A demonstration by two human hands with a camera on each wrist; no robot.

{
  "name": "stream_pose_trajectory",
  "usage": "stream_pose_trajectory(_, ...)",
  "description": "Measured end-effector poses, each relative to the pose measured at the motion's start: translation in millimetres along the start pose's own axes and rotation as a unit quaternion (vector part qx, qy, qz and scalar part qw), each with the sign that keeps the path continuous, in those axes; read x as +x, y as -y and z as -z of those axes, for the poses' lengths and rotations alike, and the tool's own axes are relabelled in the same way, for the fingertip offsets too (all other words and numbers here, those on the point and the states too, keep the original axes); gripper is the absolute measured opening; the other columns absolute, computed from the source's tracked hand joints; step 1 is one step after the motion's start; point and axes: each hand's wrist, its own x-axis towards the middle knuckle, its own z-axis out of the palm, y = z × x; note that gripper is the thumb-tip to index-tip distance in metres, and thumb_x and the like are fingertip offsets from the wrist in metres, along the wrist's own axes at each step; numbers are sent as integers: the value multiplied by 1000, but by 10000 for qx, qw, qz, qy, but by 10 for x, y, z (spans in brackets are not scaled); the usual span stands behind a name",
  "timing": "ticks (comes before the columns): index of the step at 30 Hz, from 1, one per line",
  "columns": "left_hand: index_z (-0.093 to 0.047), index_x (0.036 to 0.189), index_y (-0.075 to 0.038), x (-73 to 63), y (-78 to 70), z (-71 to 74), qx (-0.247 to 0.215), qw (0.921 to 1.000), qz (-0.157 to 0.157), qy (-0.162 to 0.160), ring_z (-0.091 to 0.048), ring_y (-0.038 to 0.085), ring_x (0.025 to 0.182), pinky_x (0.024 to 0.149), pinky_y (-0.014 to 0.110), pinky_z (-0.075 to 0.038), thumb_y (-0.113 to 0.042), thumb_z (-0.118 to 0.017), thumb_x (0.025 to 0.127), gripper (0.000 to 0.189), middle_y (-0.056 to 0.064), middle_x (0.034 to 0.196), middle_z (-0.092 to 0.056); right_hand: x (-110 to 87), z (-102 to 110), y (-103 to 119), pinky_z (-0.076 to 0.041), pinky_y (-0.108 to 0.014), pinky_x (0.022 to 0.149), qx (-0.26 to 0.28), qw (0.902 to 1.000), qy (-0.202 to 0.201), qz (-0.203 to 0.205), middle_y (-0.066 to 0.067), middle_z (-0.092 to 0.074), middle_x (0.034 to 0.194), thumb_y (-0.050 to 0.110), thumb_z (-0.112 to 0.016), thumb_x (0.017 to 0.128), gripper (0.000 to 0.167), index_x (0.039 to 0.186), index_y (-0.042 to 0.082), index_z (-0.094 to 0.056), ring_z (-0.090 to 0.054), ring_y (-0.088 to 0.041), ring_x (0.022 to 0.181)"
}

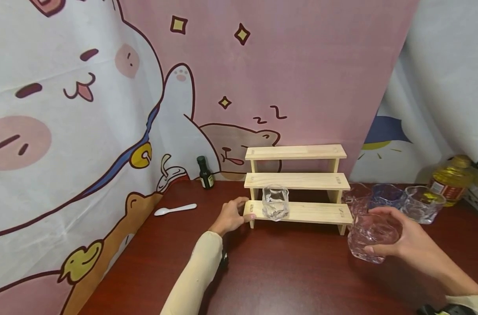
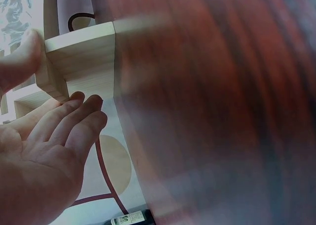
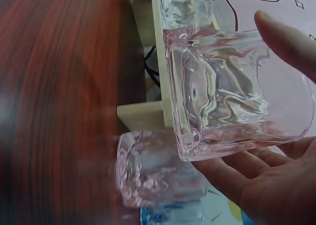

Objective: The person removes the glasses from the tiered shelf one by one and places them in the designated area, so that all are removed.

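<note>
My right hand (image 1: 416,236) holds a pinkish clear glass (image 1: 367,238) off the right front of a three-step wooden rack (image 1: 310,211). In the right wrist view, the thumb and fingers lie on opposite sides of this wavy glass (image 3: 222,96). My left hand (image 1: 230,216) grips the left end of the rack's lowest step. From the left wrist, its thumb shows against the step's wood (image 2: 81,47) and its fingers reach to the other side. A clear wavy glass (image 1: 275,203) stands on that lowest step, near the left hand.
Right of the rack stand another pink glass (image 1: 357,194), a blue glass (image 1: 386,195) and a clear glass (image 1: 424,205), with an oil bottle (image 1: 453,179) behind. A dark small bottle (image 1: 205,173) and a white spoon (image 1: 176,209) are at the left. A printed cloth (image 1: 302,78) hangs behind the table.
</note>
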Motion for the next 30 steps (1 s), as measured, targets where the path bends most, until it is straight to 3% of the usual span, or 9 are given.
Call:
stream_pose_trajectory(11, -54, 141, -2, 27, -26, 7, 70, 9999, -85, -21, -60, 31, 131, 109, 47, -47, -21, -81, 86, 64, 18, 140, -62, -136, 153, -275, -56, -19, 72, 490, 9986, 80, 203, 30, -66, 112, -3, -80, 80, 70, 136, 18, -44, -67, 8, 98)
stream_pose_trajectory(17, -54, 141, -3, 31, -27, 15, 65, 10000, -40, -25, -59, 31, 132, 109, 47, -46, -21, -81, 86, 64, 18, 140, -62, -176, 228, -367, -56, -20, 70, 18, 9997, 55, -257, 37, -60, 106, 9, -83, 81, 70, 137, 11, -42, -63, 14, 94)
stream_pose_trajectory(22, -54, 141, -4, 20, -18, 2, 14, 10000, -9, -14, -58, 31, 132, 110, 47, -46, -21, -81, 86, 64, 18, 140, -62, -220, 310, -458, -55, -19, 68, -100, 9988, -41, -472, 41, -56, 103, 11, -84, 80, 71, 136, 26, -42, -61, 16, 91)
stream_pose_trajectory(30, -54, 141, -3, 3, -10, -3, -55, 10000, 23, -21, -59, 32, 132, 110, 48, -45, -19, -81, 86, 64, 18, 141, -61, -238, 414, -651, -31, -5, 70, -598, 9946, -724, -447, 49, -46, 103, 18, -91, 72, 75, 134, 30, -50, -41, 30, 92)
